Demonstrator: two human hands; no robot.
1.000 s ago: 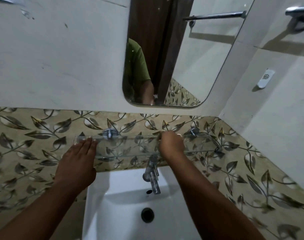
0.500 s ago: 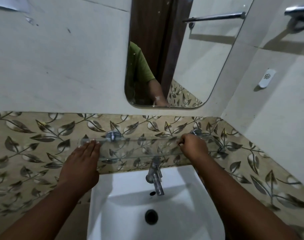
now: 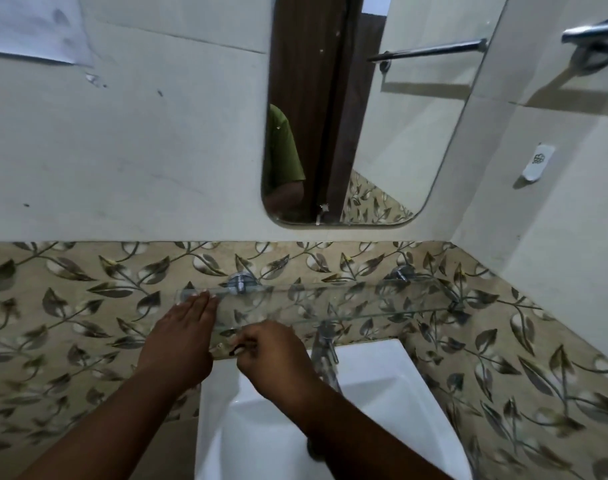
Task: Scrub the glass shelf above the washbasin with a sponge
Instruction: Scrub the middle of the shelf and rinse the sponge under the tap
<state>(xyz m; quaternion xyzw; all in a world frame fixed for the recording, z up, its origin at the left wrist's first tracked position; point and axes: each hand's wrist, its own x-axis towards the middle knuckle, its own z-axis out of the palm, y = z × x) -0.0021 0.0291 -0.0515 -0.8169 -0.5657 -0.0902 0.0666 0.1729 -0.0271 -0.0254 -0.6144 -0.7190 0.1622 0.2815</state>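
The clear glass shelf [image 3: 365, 303] runs along the leaf-patterned tiles above the white washbasin [image 3: 382, 393], held by two chrome brackets [image 3: 239, 283]. My left hand [image 3: 181, 341] lies flat on the shelf's left end, fingers straight and side by side, holding nothing. My right hand [image 3: 275, 358] is at the shelf's front edge just right of the left hand, with its fingers curled around a small dark sponge [image 3: 236, 349]. Only a sliver of the sponge shows between the fingertips.
A chrome tap [image 3: 325, 344] stands below the shelf at the basin's back edge. A mirror [image 3: 382, 133] hangs above the shelf. On the right wall are a white holder [image 3: 538, 161] and a chrome fitting [image 3: 593, 32].
My right hand went from the shelf's right part leftward to the front edge beside my left hand. My left hand stayed flat on the left end.
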